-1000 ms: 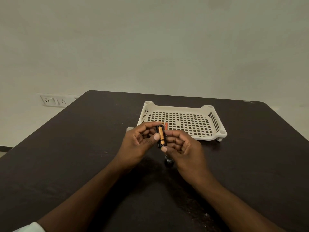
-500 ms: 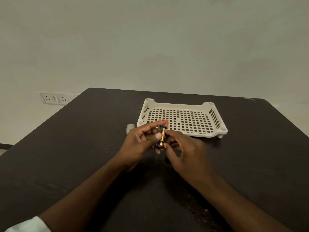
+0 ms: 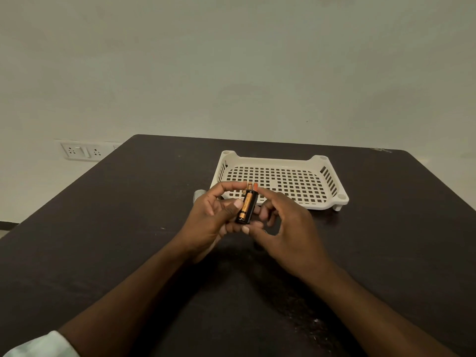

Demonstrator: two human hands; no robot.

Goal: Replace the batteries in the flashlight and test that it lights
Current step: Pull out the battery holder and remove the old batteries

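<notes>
A black battery holder (image 3: 250,207) with a copper-and-black battery (image 3: 244,205) in its slot is held above the dark table (image 3: 103,228), just in front of the tray. My left hand (image 3: 213,215) grips it from the left, thumb on the battery and forefinger over the top end. My right hand (image 3: 286,233) grips it from the right, thumb under the lower end. Two orange-tipped batteries (image 3: 252,186) show just behind the holder; whether they lie in the tray I cannot tell. The flashlight body is mostly hidden by my hands.
A white perforated plastic tray (image 3: 332,186) stands behind my hands. A small grey cylindrical part (image 3: 198,195) lies on the table behind my left hand. A wall socket (image 3: 77,151) is at the far left. The table's edges run off left and right.
My right hand has turned from a cupped palm under the holder to a grip on its right side and lower end. The left hand keeps its hold.
</notes>
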